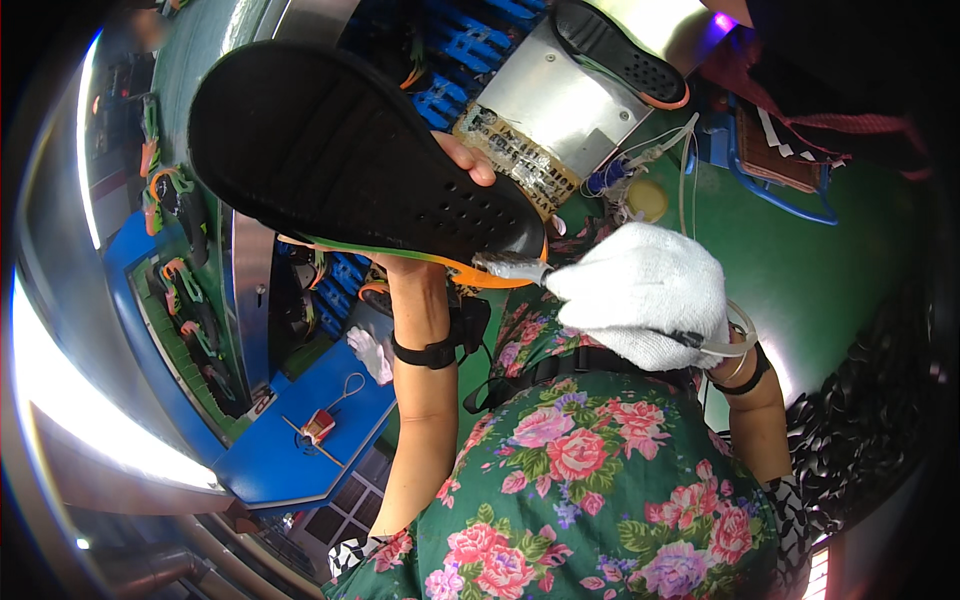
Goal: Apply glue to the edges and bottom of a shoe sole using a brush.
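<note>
My bare left hand [404,264] is closed around a large black shoe sole [350,150], the thumb side below it and fingertips over its upper edge. The sole's hollow side, with ribs and small holes, faces up, and its rim shows orange and green. In a white knitted glove, my right hand [645,295] grips a brush [515,268]. The brush's bristles touch the orange rim near the narrow end of the sole. A clear tube [735,340] curves round behind the gloved hand at the wrist.
Beyond my hands, another sole [625,60] lies on a metal plate [545,90] beside blue racks [470,45]. Several soles lie on a green conveyor [175,345] at the left. A blue table [270,465] bears a glove [370,352] and a red-and-white roll [318,427]. Many black pieces [860,440] are heaped at right.
</note>
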Tool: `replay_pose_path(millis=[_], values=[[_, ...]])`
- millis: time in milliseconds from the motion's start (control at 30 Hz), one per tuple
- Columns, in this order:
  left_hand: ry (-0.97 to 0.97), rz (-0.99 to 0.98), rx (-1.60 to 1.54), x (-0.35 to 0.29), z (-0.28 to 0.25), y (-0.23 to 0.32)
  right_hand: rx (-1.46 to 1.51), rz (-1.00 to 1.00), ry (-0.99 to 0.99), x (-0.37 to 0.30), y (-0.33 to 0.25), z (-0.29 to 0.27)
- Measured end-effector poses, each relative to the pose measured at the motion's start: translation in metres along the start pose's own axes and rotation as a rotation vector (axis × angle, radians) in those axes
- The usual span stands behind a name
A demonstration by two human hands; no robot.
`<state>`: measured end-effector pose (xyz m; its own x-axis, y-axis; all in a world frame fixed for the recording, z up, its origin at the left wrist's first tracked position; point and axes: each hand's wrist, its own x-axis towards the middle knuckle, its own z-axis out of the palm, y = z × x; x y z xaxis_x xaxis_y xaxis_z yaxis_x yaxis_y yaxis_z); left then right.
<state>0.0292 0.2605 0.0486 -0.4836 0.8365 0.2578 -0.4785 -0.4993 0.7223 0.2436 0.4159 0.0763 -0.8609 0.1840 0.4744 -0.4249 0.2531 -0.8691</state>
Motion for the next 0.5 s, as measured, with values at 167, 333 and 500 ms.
replay_pose_path(millis=[167, 333, 500], values=[[0.158, -0.043, -0.033, 0.003, 0.015, -0.002, -0.11, 0.03, 0.089, 0.005, -0.004, 0.007], [0.14, -0.128, -0.091, 0.0, 0.006, -0.003, 0.538, 0.289, 0.112, -0.003, 0.002, 0.008], [0.119, -0.161, -0.136, 0.005, 0.002, -0.012, 0.063, 0.174, 0.189, 0.0, 0.005, -0.003]])
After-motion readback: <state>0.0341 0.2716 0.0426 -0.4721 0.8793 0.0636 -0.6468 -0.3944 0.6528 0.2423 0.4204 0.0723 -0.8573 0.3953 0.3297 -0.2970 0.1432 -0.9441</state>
